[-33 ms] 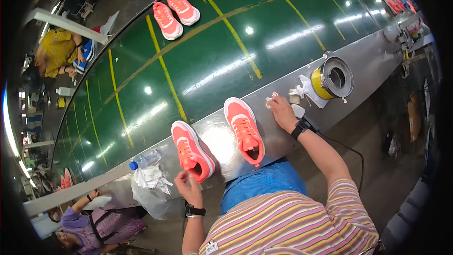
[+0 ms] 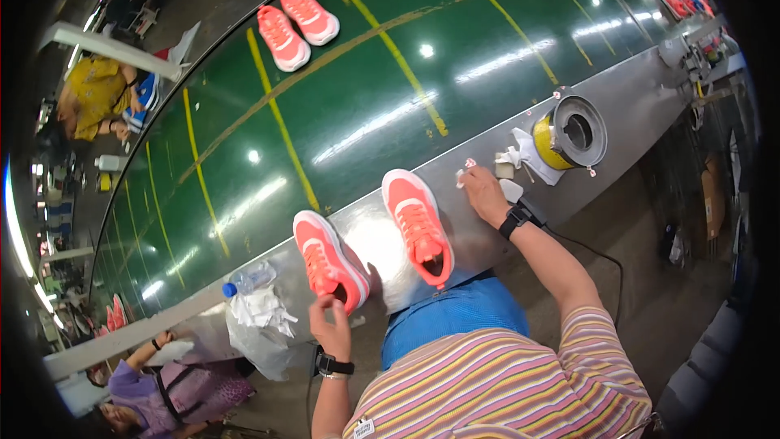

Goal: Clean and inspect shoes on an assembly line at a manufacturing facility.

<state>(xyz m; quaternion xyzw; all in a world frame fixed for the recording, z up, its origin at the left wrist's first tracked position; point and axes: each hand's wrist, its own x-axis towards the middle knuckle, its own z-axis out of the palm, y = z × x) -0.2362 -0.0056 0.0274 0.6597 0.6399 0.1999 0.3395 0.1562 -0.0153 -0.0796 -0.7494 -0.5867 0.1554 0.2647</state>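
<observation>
Two coral sneakers with white soles stand on the metal ledge before me, toes pointing away. My left hand (image 2: pixel 331 332) is at the heel of the left sneaker (image 2: pixel 318 248), fingers curled together at its collar; whatever they hold is hidden. The right sneaker (image 2: pixel 417 223) stands apart from both hands. Farther right, my right hand (image 2: pixel 486 197) rests low over the ledge, its fingertips closed on a small white scrap (image 2: pixel 461 179).
Beyond the ledge runs a green conveyor belt (image 2: pixel 357 106) carrying another coral pair (image 2: pixel 296 28). A yellow-sided can (image 2: pixel 548 142), white paper and a small block (image 2: pixel 504 166) are right. A bottle (image 2: pixel 256 276) and white cloths (image 2: pixel 262 309) lie left. Other people (image 2: pixel 166 386) work at left.
My left hand has shifted slightly right, over the left sneaker's heel. The coral pair on the belt has moved slightly left. My right hand stays nearly in place.
</observation>
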